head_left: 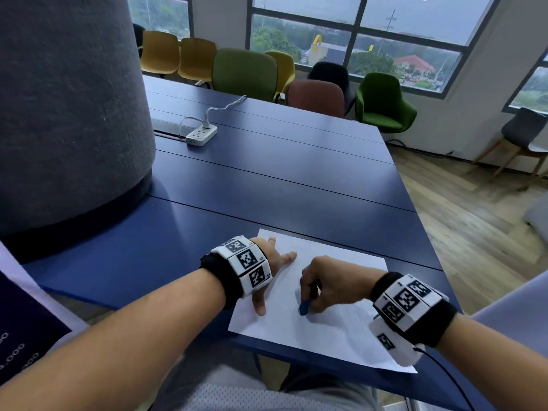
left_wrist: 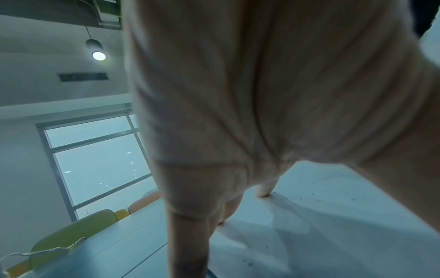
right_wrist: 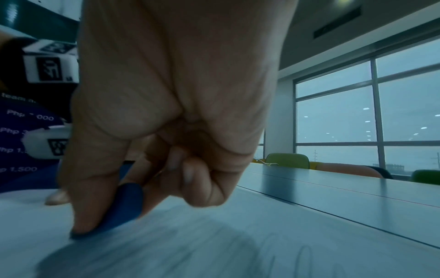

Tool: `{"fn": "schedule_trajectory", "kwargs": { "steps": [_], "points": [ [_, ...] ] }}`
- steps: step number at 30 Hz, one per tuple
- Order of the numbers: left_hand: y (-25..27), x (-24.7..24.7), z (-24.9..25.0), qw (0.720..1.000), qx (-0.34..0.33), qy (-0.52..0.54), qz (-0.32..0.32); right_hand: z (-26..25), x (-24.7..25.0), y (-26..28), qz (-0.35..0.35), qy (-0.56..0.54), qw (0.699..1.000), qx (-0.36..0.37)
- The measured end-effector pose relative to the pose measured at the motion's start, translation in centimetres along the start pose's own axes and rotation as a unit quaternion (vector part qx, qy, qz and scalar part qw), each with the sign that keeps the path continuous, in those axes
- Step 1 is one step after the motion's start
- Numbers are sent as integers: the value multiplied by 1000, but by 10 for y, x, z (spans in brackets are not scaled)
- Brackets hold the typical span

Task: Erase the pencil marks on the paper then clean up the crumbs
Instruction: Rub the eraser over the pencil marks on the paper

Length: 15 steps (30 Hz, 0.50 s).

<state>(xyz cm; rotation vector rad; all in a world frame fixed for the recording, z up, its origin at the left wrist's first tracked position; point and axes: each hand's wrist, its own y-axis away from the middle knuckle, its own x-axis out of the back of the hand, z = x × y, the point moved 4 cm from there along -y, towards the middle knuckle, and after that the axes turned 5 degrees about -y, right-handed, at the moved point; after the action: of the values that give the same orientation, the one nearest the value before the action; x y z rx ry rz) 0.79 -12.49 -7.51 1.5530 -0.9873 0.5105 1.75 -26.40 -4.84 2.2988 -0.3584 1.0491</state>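
Note:
A white sheet of paper (head_left: 335, 330) lies on the blue table (head_left: 267, 185) near its front edge. My left hand (head_left: 271, 262) lies on the sheet's left part with fingers spread and straight, pressing it down. My right hand (head_left: 320, 287) pinches a blue eraser (head_left: 304, 307) whose tip touches the paper near the middle. In the right wrist view the eraser (right_wrist: 119, 208) sits between thumb and fingers, and faint pencil loops (right_wrist: 304, 261) show on the paper (right_wrist: 214, 244). The left wrist view shows dark crumbs (left_wrist: 307, 197) scattered on the paper (left_wrist: 333, 235) by my fingertips (left_wrist: 263, 192).
A grey felt-covered column (head_left: 68, 114) stands on the table at the left. A white power strip (head_left: 201, 135) with a cable lies farther back. Coloured chairs (head_left: 246, 72) line the far edge under the windows. Wooden floor (head_left: 474, 221) lies off the table's right edge.

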Motion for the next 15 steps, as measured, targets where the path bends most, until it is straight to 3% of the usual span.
{"fn": "schedule_trajectory", "kwargs": {
  "steps": [3, 8, 12, 15],
  "points": [
    [-1, -1, -2, 1000, 2, -7, 6, 0, 2, -5, 73, -8, 997, 8],
    [1, 1, 0, 1000, 3, -1, -9, -3, -6, -1, -19, -11, 1000, 10],
    [-1, -1, -1, 1000, 2, -3, -6, 7, 8, -4, 81, -15, 997, -5],
    [0, 0, -1, 1000, 5, -3, -10, 4, -3, 3, -21, -8, 1000, -9]
  ]
}}
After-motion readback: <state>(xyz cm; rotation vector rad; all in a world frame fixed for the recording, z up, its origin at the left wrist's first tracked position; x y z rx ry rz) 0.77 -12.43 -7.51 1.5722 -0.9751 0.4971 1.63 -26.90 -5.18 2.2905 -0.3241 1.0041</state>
